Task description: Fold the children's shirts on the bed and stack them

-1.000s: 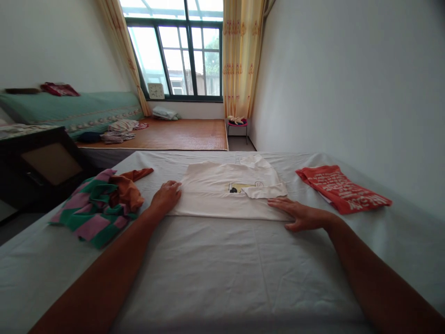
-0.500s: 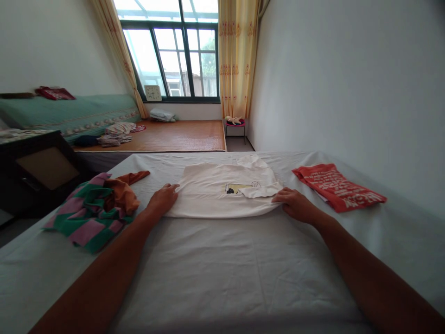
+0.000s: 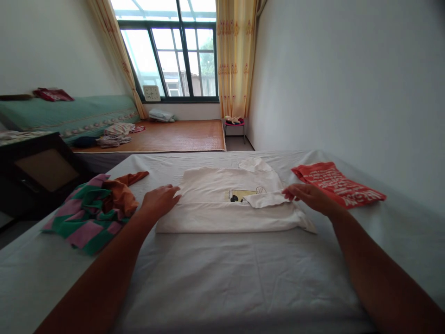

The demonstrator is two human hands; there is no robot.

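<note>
Two bare forearms reached from the near edge across the bed (image 3: 222, 278), which was covered by a pale sheet. At mid-distance a partly folded white T-shirt (image 3: 222, 208) lay flat on the sheet, centred between the hands, printed side up.

1. Left hand (image 3: 159, 200): it rested palm down on the left edge of the white T-shirt. The fingers (image 3: 170, 190) were extended and flat, gripping nothing.
2. Right hand (image 3: 308, 195): it sat at the right side of the garment. The fingers were closed in a pinch on the folded sleeve (image 3: 266, 198), which lay across the shirt just right of the print.

Left of the left hand, a crumpled green-and-pink striped garment (image 3: 86, 215) lay on the sheet, with an orange-brown garment (image 3: 121, 192) touching it on its far side. Right of the right hand, close to the wall, lay a folded red garment (image 3: 339, 184) with pale lettering.

Farther off, beyond the bed, stood a low platform with a woven mat (image 3: 174, 134), some clothes (image 3: 114, 137) on it, a small stool (image 3: 233, 124), yellow curtains (image 3: 234, 55) and a window (image 3: 174, 51).
</note>
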